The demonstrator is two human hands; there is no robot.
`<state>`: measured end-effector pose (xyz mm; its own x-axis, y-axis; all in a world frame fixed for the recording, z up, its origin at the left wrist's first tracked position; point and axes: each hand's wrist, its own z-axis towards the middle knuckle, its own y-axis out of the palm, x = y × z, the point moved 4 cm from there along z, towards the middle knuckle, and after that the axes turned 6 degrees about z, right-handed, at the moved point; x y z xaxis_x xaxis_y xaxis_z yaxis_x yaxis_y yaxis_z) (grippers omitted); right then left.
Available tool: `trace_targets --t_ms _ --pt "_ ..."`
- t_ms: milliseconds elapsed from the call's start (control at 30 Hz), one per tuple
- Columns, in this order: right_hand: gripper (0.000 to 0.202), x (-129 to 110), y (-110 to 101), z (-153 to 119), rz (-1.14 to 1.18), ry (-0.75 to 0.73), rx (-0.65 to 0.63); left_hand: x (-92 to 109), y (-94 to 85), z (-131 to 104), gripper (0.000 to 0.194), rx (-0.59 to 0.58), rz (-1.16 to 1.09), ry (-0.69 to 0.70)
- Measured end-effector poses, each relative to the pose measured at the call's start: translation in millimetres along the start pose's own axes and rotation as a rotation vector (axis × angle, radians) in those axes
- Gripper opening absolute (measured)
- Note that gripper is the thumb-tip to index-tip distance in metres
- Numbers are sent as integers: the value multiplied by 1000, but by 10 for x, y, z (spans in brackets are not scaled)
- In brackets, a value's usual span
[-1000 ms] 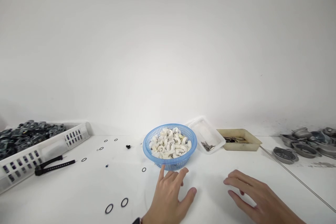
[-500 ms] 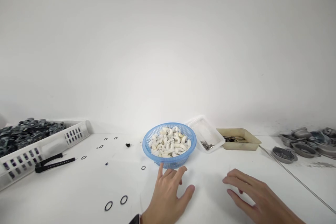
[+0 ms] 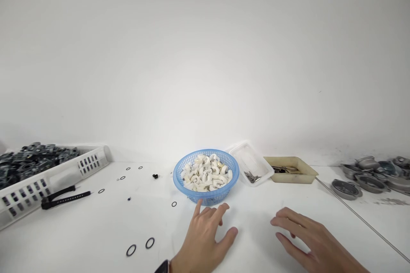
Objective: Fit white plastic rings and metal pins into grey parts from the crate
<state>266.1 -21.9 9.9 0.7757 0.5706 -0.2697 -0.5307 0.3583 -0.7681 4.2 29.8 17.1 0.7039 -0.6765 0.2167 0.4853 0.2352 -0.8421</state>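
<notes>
My left hand hovers over the white table just in front of a blue plastic basket, fingers apart and holding nothing. Its little finger reaches close to the basket's near side; whether it touches, I cannot tell. White curved pieces fill the basket. To the right, my right hand is held with thumb and fingers apart, nothing between them. Two black rings lie left of my left hand, and a smaller ring lies by the basket.
A white crate of dark parts stands at left, a black watch strap beside it. Behind the right hand are a white tray with small metal pieces and a yellowish tray. Grey metal housings and a thin rod lie right.
Almost nothing differs. The view has shifted very slightly, and both hands keep nearly the same place and pose.
</notes>
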Motion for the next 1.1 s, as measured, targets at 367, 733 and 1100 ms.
trace_targets --t_ms 367,733,1100 --pt "16 -65 -60 54 62 14 17 -37 65 -16 31 2 28 -21" --pt "18 6 -10 -6 8 5 -12 -65 7 7 26 -29 5 -75" --pt "16 -38 -9 6 17 -1 -10 -55 -7 30 23 -29 30 -64"
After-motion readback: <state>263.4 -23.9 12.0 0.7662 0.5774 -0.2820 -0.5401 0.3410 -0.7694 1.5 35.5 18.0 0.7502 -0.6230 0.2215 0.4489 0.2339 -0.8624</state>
